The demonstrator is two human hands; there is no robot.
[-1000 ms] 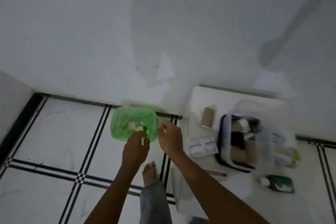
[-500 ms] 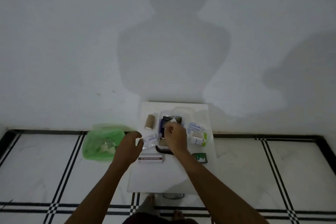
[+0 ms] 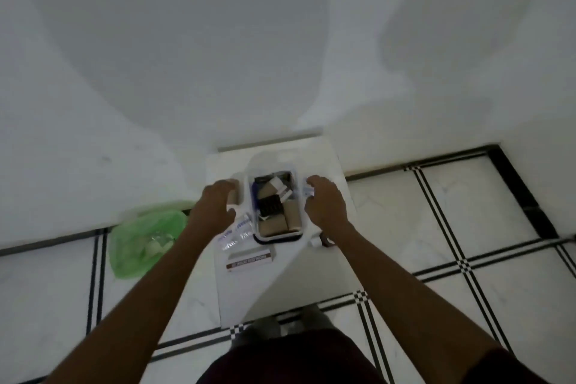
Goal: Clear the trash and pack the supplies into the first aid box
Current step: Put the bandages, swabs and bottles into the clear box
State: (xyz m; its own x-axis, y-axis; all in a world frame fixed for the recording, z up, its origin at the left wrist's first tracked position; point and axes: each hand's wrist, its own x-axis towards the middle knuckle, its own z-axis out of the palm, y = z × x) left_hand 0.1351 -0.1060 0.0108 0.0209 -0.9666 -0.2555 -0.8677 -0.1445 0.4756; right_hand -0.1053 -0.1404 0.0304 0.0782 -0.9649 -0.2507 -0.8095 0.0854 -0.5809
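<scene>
Packing partly done: clear plastic first aid box (image 3: 276, 235) part-filled; brown-striped flat carton (image 3: 251, 258) and sachets wait at bench (image 3: 311, 277) left edge. Left hand (image 3: 215, 207) curled over something unclear, right hand (image 3: 324, 204) pinching a small white item.

Both forearms are bare from the elbow down to the wrist, with no watch, band or bracelet showing on either. The left hand (image 3: 215, 207) and the right hand (image 3: 324, 204) are ungloved, and no ring can be made out on the fingers (image 3: 311, 181), though the light is dim. At the near right corner a dark short sleeve (image 3: 511, 366) edges the upper arm. Along the near edge, dark maroon shorts (image 3: 290, 358) cover the lap. Just beyond them the feet (image 3: 307, 318) show only as grey, blurred shapes.
</scene>
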